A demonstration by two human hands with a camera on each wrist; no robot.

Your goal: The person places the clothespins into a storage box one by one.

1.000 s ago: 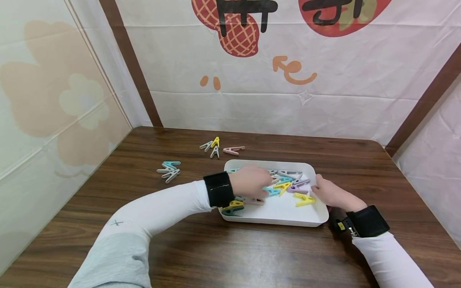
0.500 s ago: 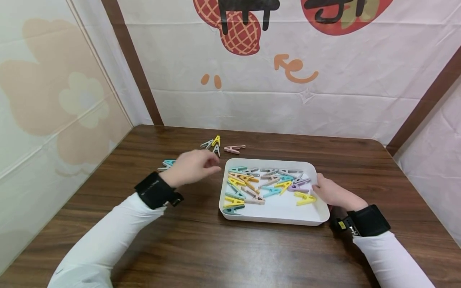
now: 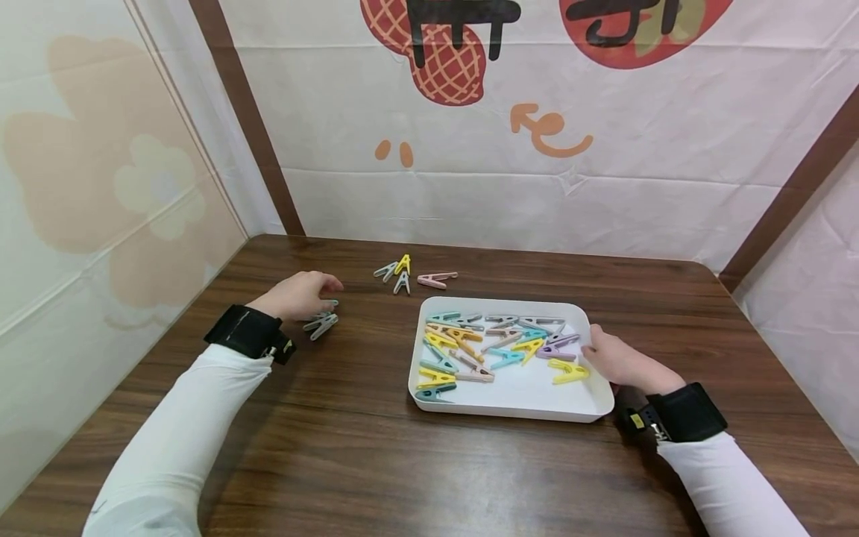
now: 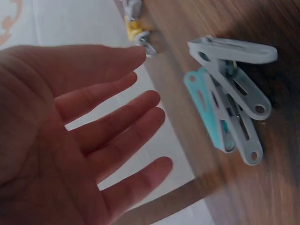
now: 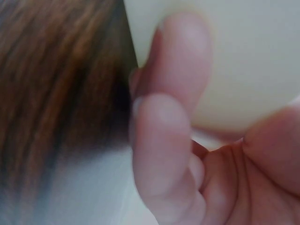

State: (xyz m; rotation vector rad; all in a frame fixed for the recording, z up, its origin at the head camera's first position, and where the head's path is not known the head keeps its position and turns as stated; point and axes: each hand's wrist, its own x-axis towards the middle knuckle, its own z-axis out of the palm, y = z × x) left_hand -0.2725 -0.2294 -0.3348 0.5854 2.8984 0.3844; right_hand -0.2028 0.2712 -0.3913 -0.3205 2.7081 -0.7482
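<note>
My left hand hovers at the left of the table, fingers extended and holding nothing. Just past its fingertips lies a small pile of clothespins; the left wrist view shows grey clothespins overlapping a turquoise one. The hand hides part of this pile in the head view. With thumb over the rim and fingers curled outside, my right hand grips the right side of a white tray. Several clothespins in yellow, orange, teal, pink, purple and grey lie spread inside it, mostly toward the left.
Behind the tray's left corner, two grey clothespins and a yellow one lie together, with a pink clothespin to their right. The brown wooden table ends at printed fabric walls on the back and sides.
My left hand has gone from over the tray leftward across the table to the grey and turquoise pile. The right hand has stayed on the tray's side.
</note>
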